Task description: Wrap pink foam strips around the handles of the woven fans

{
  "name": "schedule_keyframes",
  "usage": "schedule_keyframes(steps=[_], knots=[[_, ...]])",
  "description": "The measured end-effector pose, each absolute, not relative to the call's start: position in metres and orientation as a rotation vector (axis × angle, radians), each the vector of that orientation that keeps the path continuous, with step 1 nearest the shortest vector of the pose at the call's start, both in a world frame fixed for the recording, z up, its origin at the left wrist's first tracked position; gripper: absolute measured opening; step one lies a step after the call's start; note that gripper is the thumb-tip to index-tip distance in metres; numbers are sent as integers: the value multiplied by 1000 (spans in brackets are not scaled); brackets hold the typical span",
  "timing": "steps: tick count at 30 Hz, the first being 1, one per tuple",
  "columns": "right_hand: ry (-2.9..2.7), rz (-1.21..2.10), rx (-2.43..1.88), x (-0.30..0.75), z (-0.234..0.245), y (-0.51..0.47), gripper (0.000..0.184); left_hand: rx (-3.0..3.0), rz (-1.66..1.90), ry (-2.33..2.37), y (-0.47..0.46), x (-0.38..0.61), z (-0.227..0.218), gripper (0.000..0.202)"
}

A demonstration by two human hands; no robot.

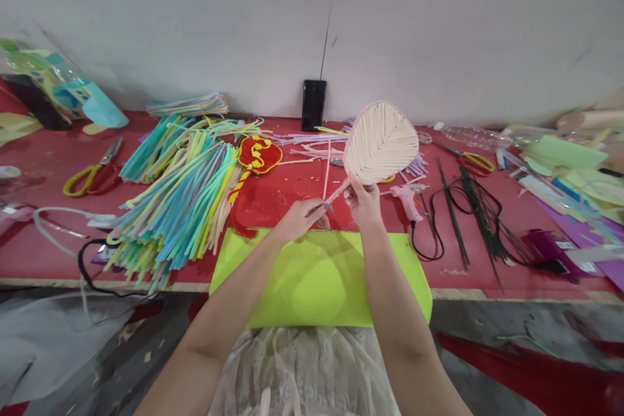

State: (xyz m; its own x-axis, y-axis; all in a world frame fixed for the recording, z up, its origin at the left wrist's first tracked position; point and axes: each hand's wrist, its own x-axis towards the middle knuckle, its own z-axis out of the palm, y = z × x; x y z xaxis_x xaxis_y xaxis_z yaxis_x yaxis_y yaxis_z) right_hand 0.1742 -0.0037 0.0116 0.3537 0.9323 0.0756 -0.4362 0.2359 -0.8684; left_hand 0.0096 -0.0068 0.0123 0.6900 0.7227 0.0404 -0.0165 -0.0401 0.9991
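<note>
A cream leaf-shaped fan (381,142) with a pink edge stands tilted above the table, its face made of slanting strips like pipe cleaners. My right hand (364,200) is closed around the top of its handle, just under the fan's base. Down at the lower end of the pink-wrapped handle (336,193), my left hand (303,217) is pinched shut. From the left fingertips a loose pink pipe cleaner (327,166) sticks straight up. To the left lies a smaller red fan (260,155) with yellow trim and a striped handle.
Heaps of coloured pipe cleaners (175,201) lie left, beside scissors (93,172). A pink glue gun (407,200) with a black cord and dark green stems (480,214) lie right. A phone (313,105) leans on the wall. A yellow-green sheet (312,279) hangs over the front edge.
</note>
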Motion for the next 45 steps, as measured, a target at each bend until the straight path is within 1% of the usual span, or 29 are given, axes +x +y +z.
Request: schedule_keyframes(steps=[6,8,11,15,18,20,22,25,27,30,33,39,45], knots=[[-662,1014,-869,175,10,-3,22,1274,696,586,-1,14,0,48],[-676,1041,-872,174,8,-2,21,1214,701,582,1,14,-2,50],[-766,1094,-908,169,5,-2,20,1171,680,550,2,14,1,48],[-899,1149,-950,162,4,-4,22,1220,626,562,-1,13,7,38],[-961,1179,-967,162,3,-5,22,1282,700,611,0,12,7,33],[-1017,1176,-1016,165,1,-4,29,1328,799,660,5,11,5,32],[-1101,1110,-1170,167,-2,-2,37,1348,924,742,11,9,1,31],[-1293,796,-1633,166,-10,1,42,1296,1117,885,20,7,-4,28],[-1423,562,-1952,160,-14,1,39,1255,1174,926,23,5,-5,27],[-1573,392,-2237,149,-14,0,29,1204,1185,919,23,4,-5,27],[-1708,322,-2342,142,-10,-2,20,1163,1201,911,22,5,-4,26],[-1764,296,-2391,139,-6,-4,19,1152,1231,984,22,5,-2,24],[-1684,313,-2363,140,-10,-2,20,1089,1242,862,20,6,-4,30]])
